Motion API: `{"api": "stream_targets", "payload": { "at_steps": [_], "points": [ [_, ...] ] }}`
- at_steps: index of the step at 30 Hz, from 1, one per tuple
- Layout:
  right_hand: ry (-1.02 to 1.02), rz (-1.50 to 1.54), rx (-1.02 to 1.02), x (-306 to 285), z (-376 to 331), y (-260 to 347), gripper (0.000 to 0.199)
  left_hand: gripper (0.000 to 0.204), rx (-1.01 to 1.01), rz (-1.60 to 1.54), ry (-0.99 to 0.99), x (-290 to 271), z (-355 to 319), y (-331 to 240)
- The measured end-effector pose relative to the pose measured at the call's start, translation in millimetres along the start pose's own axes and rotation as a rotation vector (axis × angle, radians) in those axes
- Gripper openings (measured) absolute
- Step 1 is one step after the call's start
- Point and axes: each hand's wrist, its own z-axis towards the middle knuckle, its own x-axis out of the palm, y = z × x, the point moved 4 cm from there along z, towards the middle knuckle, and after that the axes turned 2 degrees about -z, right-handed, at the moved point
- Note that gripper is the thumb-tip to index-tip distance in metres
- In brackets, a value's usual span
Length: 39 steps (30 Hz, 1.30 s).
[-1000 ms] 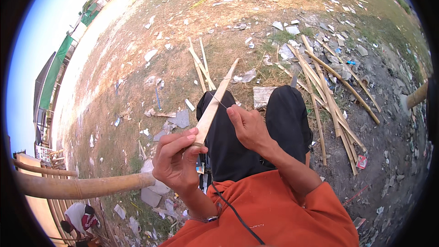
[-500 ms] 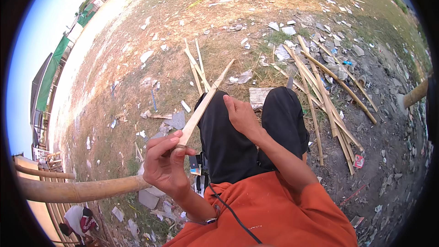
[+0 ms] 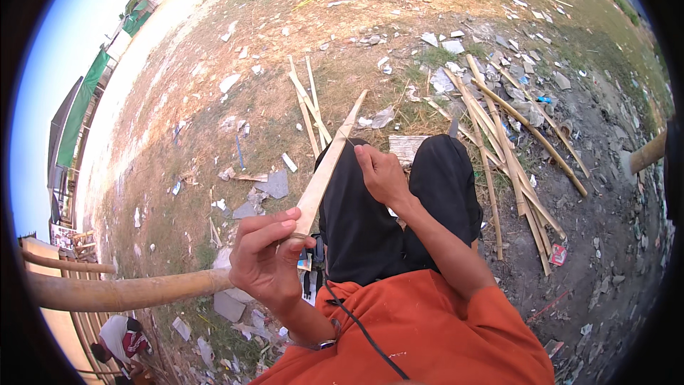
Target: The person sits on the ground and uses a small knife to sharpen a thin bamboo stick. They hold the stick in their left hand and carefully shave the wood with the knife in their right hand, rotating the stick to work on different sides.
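Note:
My left hand [image 3: 271,260] pinches the lower end of a flat, pale bamboo strip [image 3: 322,180], thumb against fingers. The strip slants up to the right over my left knee and narrows to a tip. A thin band seems wrapped around it just by the left fingertips. My right hand [image 3: 385,175] is closed beside the strip above my knees, thumb raised against the curled forefinger. A faint thin line runs from the strip toward that thumb; what the fingers hold is too small to make out.
Several bamboo strips [image 3: 509,164] lie piled on the ground to the right, with a round bamboo pole [image 3: 531,135]. More strips [image 3: 306,107] lie ahead. A thick horizontal bamboo pole [image 3: 135,294] stands out at left; another person [image 3: 125,342] bends beyond it. Broken tile pieces [image 3: 273,184] litter the ground.
My left hand has shifted slightly right and up with the strip. My right hand has moved a little to the right, its thumb now closer against the forefinger.

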Motion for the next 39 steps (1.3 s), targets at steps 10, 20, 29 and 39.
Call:
{"api": "stream_targets", "payload": {
  "at_steps": [10,20,29,39],
  "points": [
    [-0.011,0.078,0.114,-38.4,-8.1,17.7,0.048,0.019,-0.026,-0.050,-0.026,2.2,2.0,-6.1],
    [0.241,0.389,-0.133,-75.3,-93.3,150.4,0.039,0.016,-0.062,-0.096,0.027,16.6,-1.4,-13.1],
    [-0.031,0.099,-0.347,-57.4,-82.7,143.6,0.037,0.014,-0.081,-0.129,-0.057,15.0,0.4,-14.6],
    [0.015,0.304,-0.254,-58.6,-80.9,134.5,0.040,0.017,-0.057,-0.135,-0.026,24.7,-1.9,-12.0]
  ]
}}
